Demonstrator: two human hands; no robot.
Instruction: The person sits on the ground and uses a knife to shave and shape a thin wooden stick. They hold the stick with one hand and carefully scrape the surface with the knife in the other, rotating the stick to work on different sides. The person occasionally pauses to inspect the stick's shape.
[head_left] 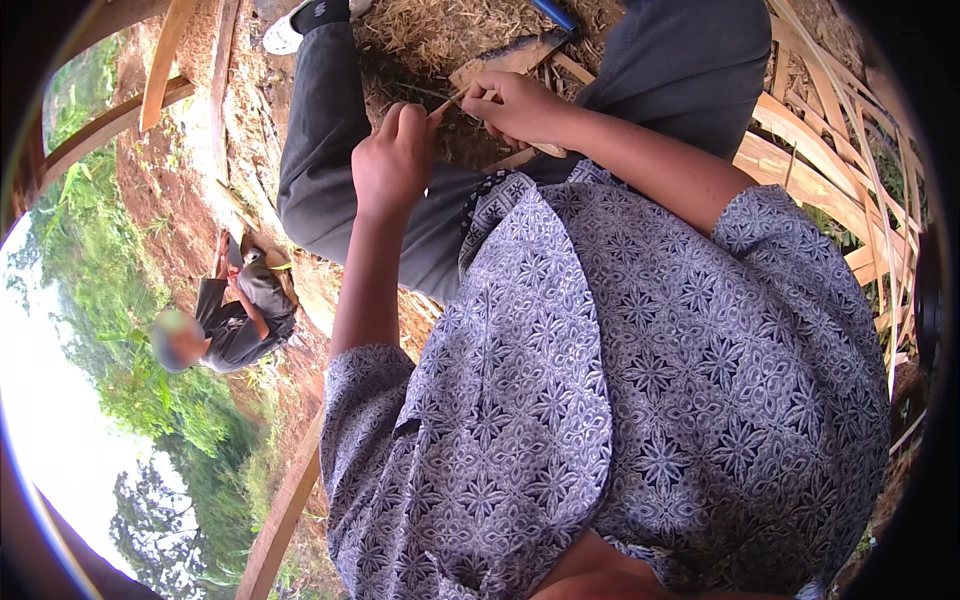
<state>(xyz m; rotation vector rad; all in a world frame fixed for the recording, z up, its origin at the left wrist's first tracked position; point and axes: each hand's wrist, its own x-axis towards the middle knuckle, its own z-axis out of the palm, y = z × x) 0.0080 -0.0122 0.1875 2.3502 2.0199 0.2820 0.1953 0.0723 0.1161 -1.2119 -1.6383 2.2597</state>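
A thin wooden strip [449,104] spans the short gap between my two hands, above my lap. My left hand [392,160] is closed in a fist around one end of it. My right hand [515,106] is closed too, its thumb and fingers at the strip's other end. From under the right palm juts a rounded pale wooden handle [549,150]. What that handle belongs to is hidden by the hand. Just beyond the hands, a flat wooden piece with a dark edge [508,60] lies on the ground.
Wood shavings [415,35] litter the ground between my legs. A blue rod-shaped object [553,13] lies at the far edge. Long split wooden strips [815,165] are heaped at my right. To the left, another person [240,310] sits on the slope near wooden poles [222,90].
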